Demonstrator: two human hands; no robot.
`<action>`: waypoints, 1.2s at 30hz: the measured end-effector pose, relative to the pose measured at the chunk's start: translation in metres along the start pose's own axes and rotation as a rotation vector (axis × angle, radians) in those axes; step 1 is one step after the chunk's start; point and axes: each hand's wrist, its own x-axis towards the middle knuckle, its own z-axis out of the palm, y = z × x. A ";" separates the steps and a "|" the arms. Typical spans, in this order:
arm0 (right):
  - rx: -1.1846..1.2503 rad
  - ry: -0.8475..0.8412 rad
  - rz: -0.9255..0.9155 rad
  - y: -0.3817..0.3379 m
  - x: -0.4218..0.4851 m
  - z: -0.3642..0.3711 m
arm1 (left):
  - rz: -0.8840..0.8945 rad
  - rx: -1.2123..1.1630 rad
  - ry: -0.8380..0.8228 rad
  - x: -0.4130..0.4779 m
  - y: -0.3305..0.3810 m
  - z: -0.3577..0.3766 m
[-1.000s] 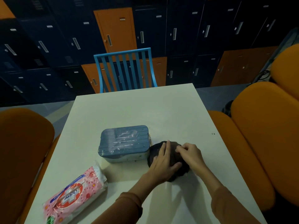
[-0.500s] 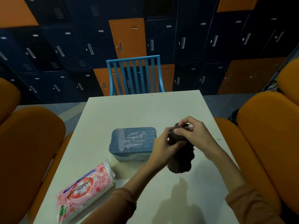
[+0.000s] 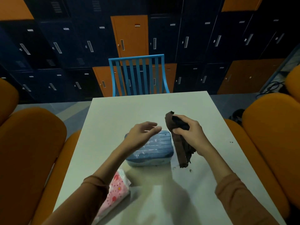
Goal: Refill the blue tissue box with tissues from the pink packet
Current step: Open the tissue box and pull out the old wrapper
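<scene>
Since last frame, left hand (image 3: 142, 133) released dark cloth (image 3: 179, 148); fingers spread, hovering over blue tissue box (image 3: 156, 149) on table (image 3: 146, 108). right hand (image 3: 192, 135) grips cloth. pink packet (image 3: 117, 190) lies beneath left forearm, nearer that hand.

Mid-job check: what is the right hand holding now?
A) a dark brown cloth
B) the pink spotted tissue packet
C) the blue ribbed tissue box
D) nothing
A: the right hand grips the dark brown cloth, right of the blue ribbed tissue box; the left hand is open.
</scene>
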 end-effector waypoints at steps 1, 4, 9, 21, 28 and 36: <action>-0.011 0.024 0.037 0.003 0.006 0.006 | -0.001 0.184 0.002 0.003 -0.017 -0.012; -0.173 0.047 0.075 0.014 0.027 0.026 | -0.053 0.556 -0.132 0.014 -0.074 -0.039; -0.760 0.004 0.111 0.049 0.037 0.075 | -0.008 0.725 -0.254 0.030 -0.123 -0.048; -1.061 0.051 -0.006 0.064 -0.022 0.095 | 0.137 0.341 -0.232 0.037 -0.155 -0.051; -1.166 0.133 0.158 0.042 0.033 0.135 | 0.130 0.305 -0.115 0.027 -0.154 -0.031; -1.038 0.019 0.051 0.048 -0.013 0.122 | 0.112 0.290 -0.091 0.028 -0.157 -0.029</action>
